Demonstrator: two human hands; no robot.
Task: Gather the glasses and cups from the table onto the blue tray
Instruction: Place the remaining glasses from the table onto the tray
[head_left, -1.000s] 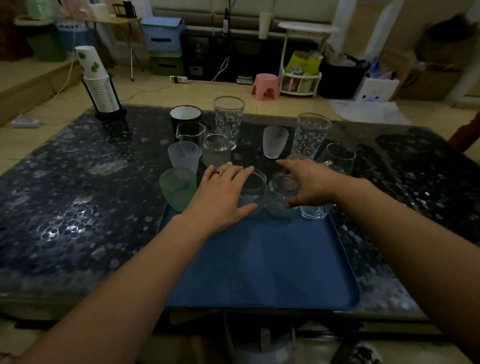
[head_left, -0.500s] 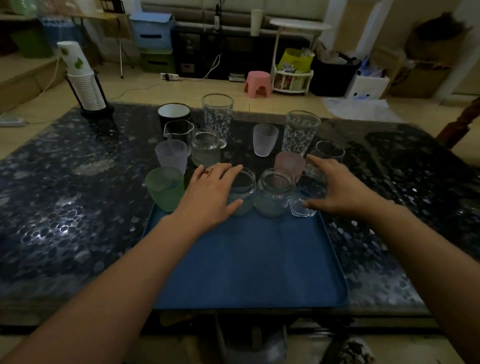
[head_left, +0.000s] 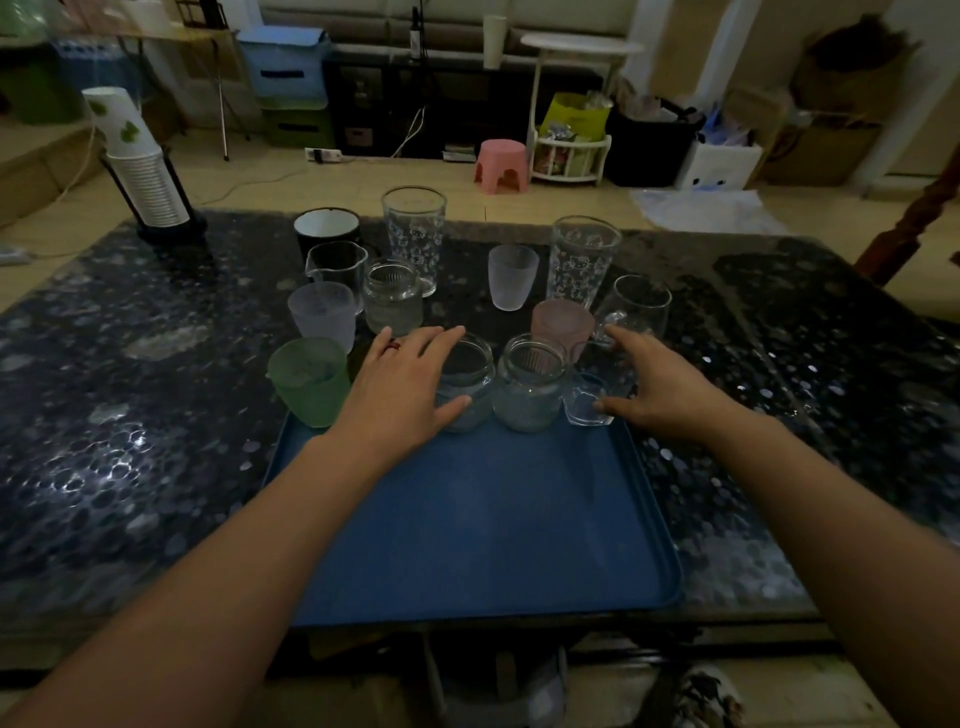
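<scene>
A person reaches with both bare hands across a blue tray (head_left: 467, 519) on a dark, speckled table (head_left: 130, 415). The left hand (head_left: 402, 387), a ring on one finger, rests against the side of a clear glass jar (head_left: 467, 382), fingers fairly straight along its far side and thumb on its near side — a loose cupping touch rather than a tight hold. The right hand (head_left: 657, 387) wraps a small clear glass (head_left: 589, 400), thumb at its base and fingers curled behind it.

Three pieces stand in a row at the tray's far edge: the jar under the left hand, a second jar (head_left: 530, 389) just beside it, then the small glass. Whether they sit fully inside the rim cannot be told.

Beyond the tray the rest waits on the table — a green cup (head_left: 310, 382) at the tray's far-left corner, a frosted measuring cup (head_left: 323, 314), a glass beaker (head_left: 336, 265), a third jar (head_left: 392, 296), a black mug (head_left: 326, 227), two tall printed tumblers (head_left: 414, 234) (head_left: 584, 262), a frosted white cup (head_left: 511, 283), a pink cup (head_left: 562, 325) and a stemless glass (head_left: 636, 306). A stack of paper cups (head_left: 140, 161) stands at the far-left corner.
</scene>
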